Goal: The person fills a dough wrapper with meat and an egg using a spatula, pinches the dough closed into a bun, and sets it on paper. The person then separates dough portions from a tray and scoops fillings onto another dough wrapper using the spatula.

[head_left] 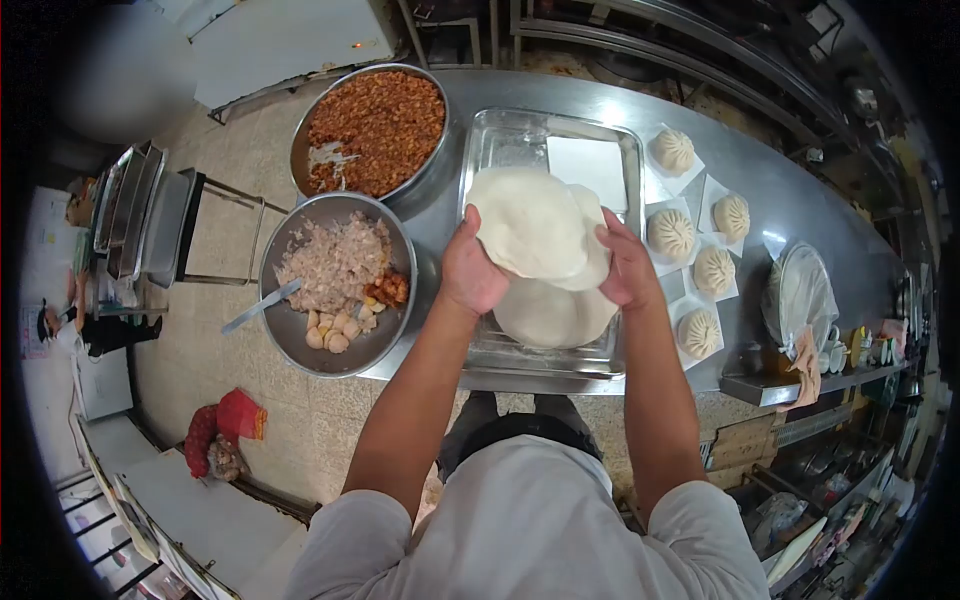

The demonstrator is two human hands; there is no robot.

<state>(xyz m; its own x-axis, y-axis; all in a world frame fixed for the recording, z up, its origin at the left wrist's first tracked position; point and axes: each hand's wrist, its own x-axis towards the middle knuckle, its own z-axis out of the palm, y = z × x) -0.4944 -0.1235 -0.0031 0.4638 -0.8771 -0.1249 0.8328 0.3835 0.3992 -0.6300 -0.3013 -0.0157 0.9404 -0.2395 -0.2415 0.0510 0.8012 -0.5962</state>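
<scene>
Head view showed a steel table (600, 92) carrying everything within the person's reach, with a rectangular metal tray (505, 140) as its middle piece. Left of the tray stood two round bowls: the far bowl (448, 150) held a reddish-brown chopped filling (380, 120), and the near bowl (375, 347) held a pale pinkish mince (335, 262). Well to the right of the tray was a round container under clear plastic (800, 295).

Above the tray the person held up two overlapping flat dough rounds, the front round (530, 225) partly covering the rear round (597, 240). A lower round (558, 318) lay in the near part of the tray. The hands were apart: the left hand (472, 268) clasped the front round's left edge, and the right hand (628, 265) gripped the rear round's right edge. A white sheet (585, 165) lay in the tray's far right part.

Just right of the tray, five pleated buns (671, 232) sat on white paper squares (690, 183). Smallest, left of the tray, a utensil handle (262, 306) leaned over the near bowl's rim, and pale rounded pieces (325, 332) rested beside the mince.
</scene>
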